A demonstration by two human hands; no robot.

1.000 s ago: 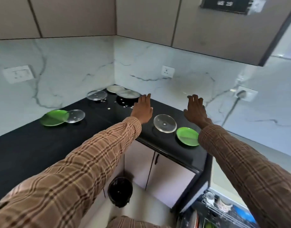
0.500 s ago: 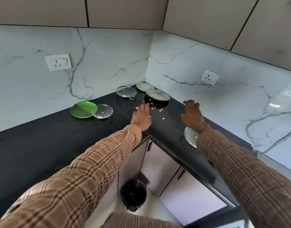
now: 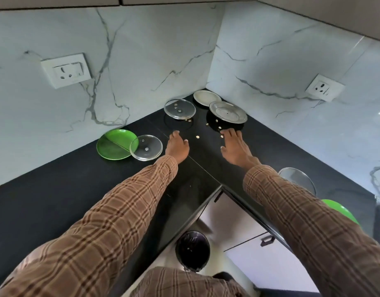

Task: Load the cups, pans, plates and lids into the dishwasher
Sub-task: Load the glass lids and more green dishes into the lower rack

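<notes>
Two arms in checked sleeves stretch over the black counter [image 3: 56,189] toward its inner corner, both hands flat, fingers straight and holding nothing. That reach reads as a judgement call: the dishes sit deep in the corner, so the person has to lean in before picking any up.

The counter runs in an L against white marble walls, each wall with a socket [image 3: 65,70]. Below the corner stand pale cupboard doors and a black bin [image 3: 193,250] on the floor. The dishwasher is not in view.

The steel plate [image 3: 227,112] lies just beyond the right hand [image 3: 235,147], with a white plate [image 3: 206,97] behind it. A glass lid [image 3: 179,108] lies beyond the left hand [image 3: 177,145]. Left of that hand a second glass lid [image 3: 146,147] overlaps a green plate [image 3: 114,146]. Another lid [image 3: 300,179] and a green plate [image 3: 343,211] lie partly hidden behind the right sleeve. Small pale bits [image 3: 197,136] are scattered between the hands.
</notes>
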